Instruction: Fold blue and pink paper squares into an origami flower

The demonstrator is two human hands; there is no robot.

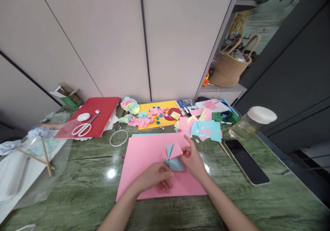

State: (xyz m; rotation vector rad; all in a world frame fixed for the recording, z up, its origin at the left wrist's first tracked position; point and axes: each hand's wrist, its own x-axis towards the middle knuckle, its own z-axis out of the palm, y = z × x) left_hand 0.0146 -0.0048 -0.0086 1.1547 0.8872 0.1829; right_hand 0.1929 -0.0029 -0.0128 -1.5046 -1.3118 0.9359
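Observation:
A folded pink and light-blue paper piece (176, 165) is just above a large pink paper sheet (139, 155). My right hand (193, 160) grips its right edge between thumb and fingers, the index finger pointing up and away. At its lower left corner is my left hand (154, 177), its fingers curled and the thumb against the blue part. The fingertips of the left hand are partly hidden behind the thumb. Pink and blue flaps stand up from the middle of the folded piece.
Cut paper pieces (206, 129), a yellow sheet (144, 108) with small coloured bits and a tape roll (119, 138) lie behind. White scissors (84, 128) rest on a red folder (103, 107) at left. At right are a phone (246, 162) and a lidded jar (243, 126).

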